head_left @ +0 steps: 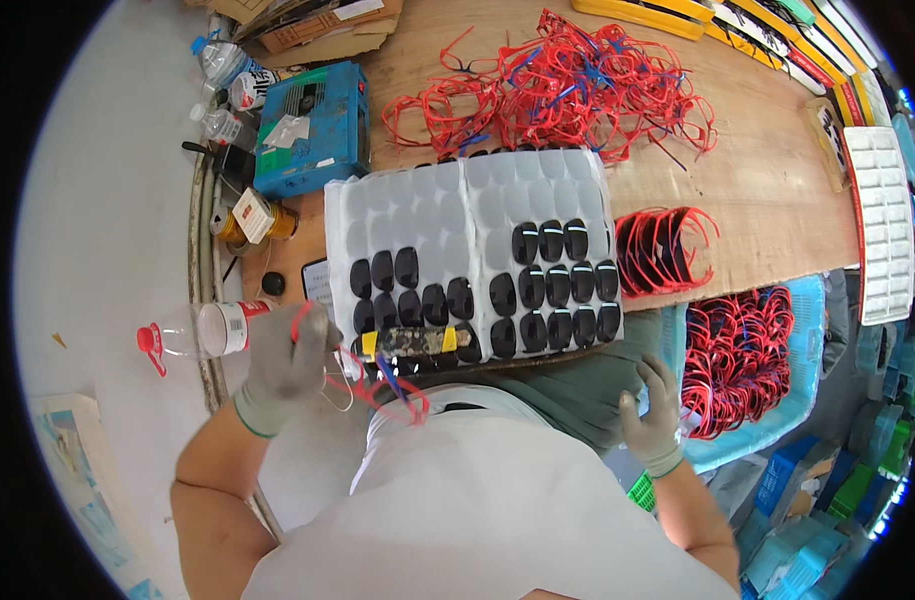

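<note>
My left hand (pixel 286 368), in a grey glove, is closed on a red glasses frame (pixel 410 402) with a blue part, to the left of the lens tray's front edge. My right hand (pixel 650 422), also gloved, hangs with fingers apart and nothing in it, beside the light-blue basket (pixel 804 392) of red frames (pixel 738 365). Between my hands and the table's back lies a white tray (pixel 418 205) with rounded pockets. Dark lenses (pixel 558 285) fill several pockets nearest me. A dark bar with yellow tape (pixel 413 342) rests across the tray's front left.
A tangled heap of red and blue frames (pixel 568 85) lies behind the tray. Red frames with dark lenses (pixel 666 250) stand in a row at its right. On the left are a blue metal box (pixel 313 125), a red-capped plastic bottle (pixel 193 332) and a partly covered phone (pixel 318 280).
</note>
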A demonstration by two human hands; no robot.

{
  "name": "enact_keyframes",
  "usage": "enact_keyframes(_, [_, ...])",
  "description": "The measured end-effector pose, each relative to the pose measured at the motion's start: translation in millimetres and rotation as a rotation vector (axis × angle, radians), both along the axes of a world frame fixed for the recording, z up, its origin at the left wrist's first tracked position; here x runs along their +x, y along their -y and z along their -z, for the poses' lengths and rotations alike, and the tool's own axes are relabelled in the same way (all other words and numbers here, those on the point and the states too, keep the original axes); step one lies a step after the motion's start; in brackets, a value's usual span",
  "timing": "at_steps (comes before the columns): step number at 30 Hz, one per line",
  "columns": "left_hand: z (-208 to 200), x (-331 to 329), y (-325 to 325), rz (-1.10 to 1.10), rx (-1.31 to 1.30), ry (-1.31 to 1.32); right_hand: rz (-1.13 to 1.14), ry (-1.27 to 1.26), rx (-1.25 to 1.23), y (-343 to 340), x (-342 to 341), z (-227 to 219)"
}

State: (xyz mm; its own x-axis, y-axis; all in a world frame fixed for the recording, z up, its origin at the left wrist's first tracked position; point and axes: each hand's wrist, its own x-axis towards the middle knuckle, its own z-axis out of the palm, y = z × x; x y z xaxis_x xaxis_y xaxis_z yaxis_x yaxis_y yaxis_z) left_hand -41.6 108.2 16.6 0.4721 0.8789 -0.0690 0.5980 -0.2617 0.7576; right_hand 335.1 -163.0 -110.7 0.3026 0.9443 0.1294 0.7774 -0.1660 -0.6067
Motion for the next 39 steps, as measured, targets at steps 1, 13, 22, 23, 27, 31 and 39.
enact_keyframes(1, [0.9, 0.5, 9.9, 0.015, -0.003, -0.004, -0.120, -0.034, 0.024, -4.8, 5.9, -13.9])
enact_keyframes(13, [11.4, 44.7, 96.3, -0.055, -0.130, 0.155, -0.320, -0.756, 0.094, -68.6, -131.0, -82.7])
enact_keyframes(22, [12.2, 8.3, 116.9, -0.045, 0.504, -0.034, -0.030, -1.085, 0.015, -78.3, -180.2, -86.5])
enact_keyframes(23, [2.1, 3.0, 112.4, 0.132, 0.600, -0.072, -0.018, -1.119, -0.035, -81.5, -182.3, -88.1])
enact_keyframes(27, [-6.2, -0.7, 110.4, 0.726, 0.600, -0.317, -0.024, -1.362, -0.197, -96.0, -177.5, -80.7])
enact_keyframes(31, [23.3, 12.5, 111.9, 0.870, 0.577, -0.399, 0.073, -1.339, -0.148, -104.3, -172.8, -73.7])
enact_keyframes(39, [17.1, -19.1, 107.8, 0.569, 0.225, -0.212, 0.018, -0.795, -0.020, -129.0, -97.6, -87.1])
